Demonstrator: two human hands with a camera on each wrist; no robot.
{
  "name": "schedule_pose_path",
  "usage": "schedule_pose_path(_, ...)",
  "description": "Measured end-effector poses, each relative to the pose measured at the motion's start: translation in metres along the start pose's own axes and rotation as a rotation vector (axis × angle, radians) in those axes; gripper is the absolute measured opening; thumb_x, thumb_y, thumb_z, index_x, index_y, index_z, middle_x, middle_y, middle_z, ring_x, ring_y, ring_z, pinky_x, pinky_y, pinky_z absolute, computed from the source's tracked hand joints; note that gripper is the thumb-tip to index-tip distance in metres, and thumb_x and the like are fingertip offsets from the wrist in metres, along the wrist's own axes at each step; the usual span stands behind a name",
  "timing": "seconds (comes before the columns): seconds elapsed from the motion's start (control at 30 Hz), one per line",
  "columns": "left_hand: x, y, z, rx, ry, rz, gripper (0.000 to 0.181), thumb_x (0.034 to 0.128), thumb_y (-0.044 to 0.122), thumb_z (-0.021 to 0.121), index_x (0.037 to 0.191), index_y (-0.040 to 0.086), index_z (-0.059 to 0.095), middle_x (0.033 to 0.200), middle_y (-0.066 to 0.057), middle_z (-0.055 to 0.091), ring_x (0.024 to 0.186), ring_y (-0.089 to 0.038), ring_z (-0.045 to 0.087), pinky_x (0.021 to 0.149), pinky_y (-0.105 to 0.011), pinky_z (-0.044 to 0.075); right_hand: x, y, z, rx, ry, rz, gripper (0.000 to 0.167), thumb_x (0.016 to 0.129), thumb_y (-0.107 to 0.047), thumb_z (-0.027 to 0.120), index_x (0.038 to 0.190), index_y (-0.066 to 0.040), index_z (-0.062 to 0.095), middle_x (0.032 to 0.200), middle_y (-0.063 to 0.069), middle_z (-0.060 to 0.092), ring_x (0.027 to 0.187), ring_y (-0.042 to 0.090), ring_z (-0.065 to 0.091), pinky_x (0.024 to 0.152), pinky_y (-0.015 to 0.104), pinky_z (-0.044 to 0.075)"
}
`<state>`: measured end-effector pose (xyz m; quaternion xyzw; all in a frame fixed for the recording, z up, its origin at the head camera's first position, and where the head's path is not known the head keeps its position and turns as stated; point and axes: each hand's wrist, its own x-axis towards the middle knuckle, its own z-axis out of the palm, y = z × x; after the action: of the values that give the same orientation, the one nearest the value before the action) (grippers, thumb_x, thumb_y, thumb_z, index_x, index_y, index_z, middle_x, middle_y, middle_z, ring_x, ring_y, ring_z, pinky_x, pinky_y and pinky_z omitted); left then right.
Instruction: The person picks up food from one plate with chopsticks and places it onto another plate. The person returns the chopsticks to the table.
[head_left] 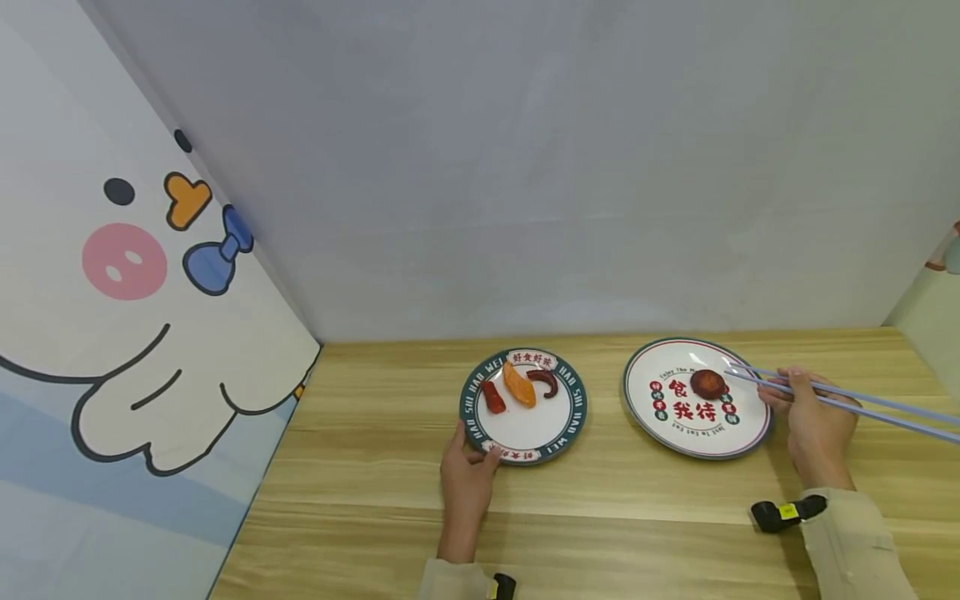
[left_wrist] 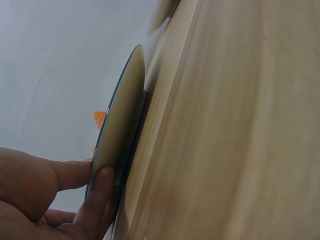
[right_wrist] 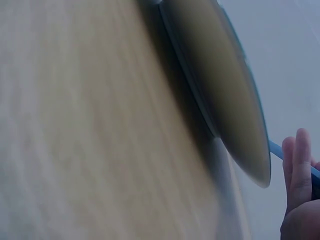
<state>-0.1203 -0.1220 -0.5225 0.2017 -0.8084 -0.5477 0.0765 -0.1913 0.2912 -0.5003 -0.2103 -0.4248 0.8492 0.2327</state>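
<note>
My left hand (head_left: 468, 479) pinches the near left rim of a green-edged plate (head_left: 521, 432), with the thumb on the rim and fingers against the underside in the left wrist view. On that plate lie a red piece (head_left: 493, 397), an orange piece (head_left: 518, 385) and a dark curled, tentacle-like piece (head_left: 550, 383) of food. My right hand (head_left: 817, 425) holds a pair of pale blue chopsticks (head_left: 900, 404) at the right edge of a larger white plate (head_left: 645, 417). Their tips reach a brown round food piece (head_left: 707, 384) on it; whether they touch it, I cannot tell.
Both plates stand on a wood-grain table (head_left: 360, 467), a gap between them. Behind rises a grey-white wall (head_left: 525, 208). A panel with a cartoon figure (head_left: 127, 333) borders the table at the left.
</note>
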Motion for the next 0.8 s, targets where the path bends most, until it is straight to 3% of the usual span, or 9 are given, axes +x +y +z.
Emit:
schedule_pose_path(0.33,0.000,0.001,0.000,0.008,-0.001,-0.010,0.073,0.0936,0.001,0.077,0.156,-0.011,0.041,0.125,-0.024,0.062,0.087,-0.020,0.065,0.061,-0.022,0.053,0.002,-0.001,-0.003,-0.041,0.014,0.009,0.021,0.105,-0.001,0.060,0.090,0.002,0.075,0.078,0.011,0.078,0.061,0.019,0.077,0.058,0.027,0.062)
schedule_pose_path(0.47,-0.001,0.001,0.000,0.002,-0.001,0.018,0.072,0.0931,0.000,0.077,0.155,-0.013,0.041,0.130,-0.027,0.061,0.088,-0.021,0.065,0.061,-0.022,0.054,0.000,-0.003,-0.003,-0.052,0.012,0.008,0.022,0.106,-0.002,0.059,0.091,0.000,0.075,0.077,0.010,0.078,0.062,0.018,0.077,0.058,0.027,0.062)
schedule_pose_path(0.8,-0.001,0.000,0.000,0.001,-0.009,0.021,0.072,0.0935,0.000,0.077,0.155,-0.012,0.041,0.137,-0.030,0.058,0.089,-0.022,0.066,0.063,-0.022,0.055,-0.006,-0.010,0.003,0.005,0.010,0.001,0.019,0.103,-0.002,0.065,0.090,0.004,0.077,0.075,0.013,0.077,0.059,0.022,0.076,0.056,0.030,0.062)
